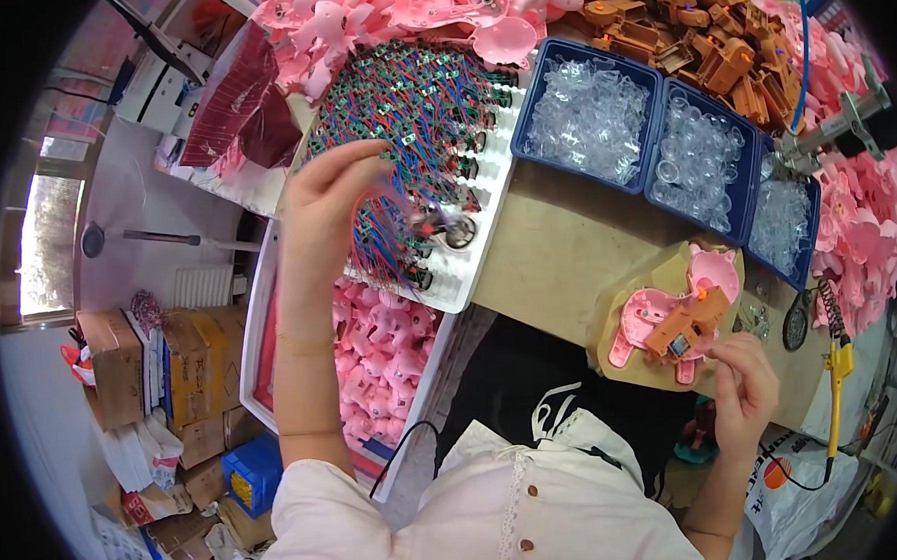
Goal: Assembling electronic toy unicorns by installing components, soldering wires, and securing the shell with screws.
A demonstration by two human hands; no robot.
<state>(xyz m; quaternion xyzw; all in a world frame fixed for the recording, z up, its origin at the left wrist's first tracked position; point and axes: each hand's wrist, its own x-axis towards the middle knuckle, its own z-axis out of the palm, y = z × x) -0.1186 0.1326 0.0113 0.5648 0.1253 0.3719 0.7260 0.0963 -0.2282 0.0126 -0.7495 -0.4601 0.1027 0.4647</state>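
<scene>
My left hand is raised over a white tray of wired circuit boards. Its fingers pinch blurred wires, from which a round black speaker-like part hangs above the tray's right side. My right hand is at the lower right edge of a tan holding block, thumb and index finger apart, fingertips close to the toy. In that block lies an open pink toy shell with an orange plastic housing set in it; a small dark square part shows on the housing.
Blue bins of clear plastic parts stand beyond the block. Pink shells and orange housings are heaped at the back. A yellow-handled soldering iron hangs at right. Below the tray sits a crate of pink pieces.
</scene>
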